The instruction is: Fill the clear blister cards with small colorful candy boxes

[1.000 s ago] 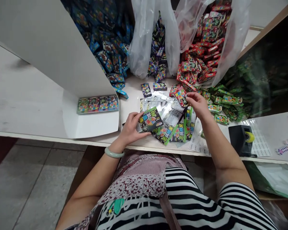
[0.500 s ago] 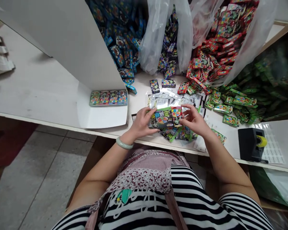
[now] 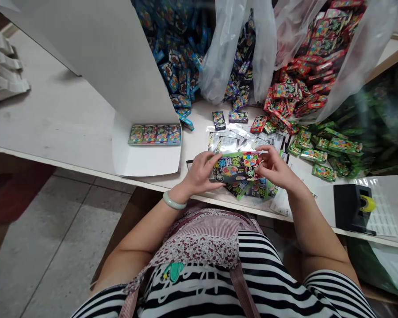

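My left hand (image 3: 204,172) is closed on the left end of a black and green printed packet (image 3: 231,169), thumb and fingers at its edges. At the packet's right end is a small red candy box (image 3: 251,162), upright in line with it; whether it lies in the opening or on top I cannot tell. My right hand (image 3: 274,167) pinches the red box by its right side. Beneath both hands lie more black and green packets (image 3: 257,189) and clear sleeves with black and white print (image 3: 230,143). Two small purple boxes (image 3: 219,120) lie just beyond.
A white carton (image 3: 146,161) at left holds a row of small boxes (image 3: 155,134). Heaps of blue (image 3: 177,75), red (image 3: 292,92) and green boxes (image 3: 341,145) line the back, with plastic bags (image 3: 220,53) between. A black tape dispenser (image 3: 351,207) stands at the right front edge.
The whole view has shifted slightly, so the table things appear further right. The red box shows more of its face beside the packet, and my right fingers have moved to its right edge.
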The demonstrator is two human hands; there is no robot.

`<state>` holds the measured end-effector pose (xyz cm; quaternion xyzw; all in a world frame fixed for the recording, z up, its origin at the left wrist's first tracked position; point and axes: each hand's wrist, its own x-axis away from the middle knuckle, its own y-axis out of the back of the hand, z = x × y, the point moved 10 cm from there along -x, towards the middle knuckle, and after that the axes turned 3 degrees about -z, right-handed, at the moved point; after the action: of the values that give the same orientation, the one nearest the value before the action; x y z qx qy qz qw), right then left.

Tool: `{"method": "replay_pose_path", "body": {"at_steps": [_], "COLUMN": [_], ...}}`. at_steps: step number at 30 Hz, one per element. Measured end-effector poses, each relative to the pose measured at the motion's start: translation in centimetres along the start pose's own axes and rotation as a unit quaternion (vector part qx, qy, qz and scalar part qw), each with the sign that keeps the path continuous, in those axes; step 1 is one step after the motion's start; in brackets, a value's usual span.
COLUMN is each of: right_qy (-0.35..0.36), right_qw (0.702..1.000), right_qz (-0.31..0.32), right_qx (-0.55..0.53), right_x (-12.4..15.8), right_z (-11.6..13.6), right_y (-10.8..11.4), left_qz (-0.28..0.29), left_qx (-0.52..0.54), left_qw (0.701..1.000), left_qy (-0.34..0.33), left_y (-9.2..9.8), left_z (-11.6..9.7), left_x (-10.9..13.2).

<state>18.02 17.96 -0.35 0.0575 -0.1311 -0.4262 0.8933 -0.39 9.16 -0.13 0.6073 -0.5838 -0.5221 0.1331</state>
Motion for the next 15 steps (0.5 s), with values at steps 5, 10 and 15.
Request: {"method": "replay_pose_path", "body": {"at_steps": [5,10,15], "right_qy": [0.03,0.019,0.028], "right_qw": [0.995,0.993,0.993], "right_qz": [0.045,0.114,0.117], "right_qx": [0.087,0.017,-0.008], "right_x": [-0.4,0.0,0.6], "right_z": [1.0,1.2,1.4], "right_y": [-0.6,-0.9,-0.9], "left_qz": [0.035,0.037,0.021], "left_qx": [0.019,0.071,0.054], "left_qw": [0.999,0.997,0.998], "left_qy": [-0.002,0.002,-0.006], "left_y": [-0.1,-0.1,-0.7], "left_z": [0.1,-0.3,-0.7], "left_x": [0.1,0.3,0.6]}}
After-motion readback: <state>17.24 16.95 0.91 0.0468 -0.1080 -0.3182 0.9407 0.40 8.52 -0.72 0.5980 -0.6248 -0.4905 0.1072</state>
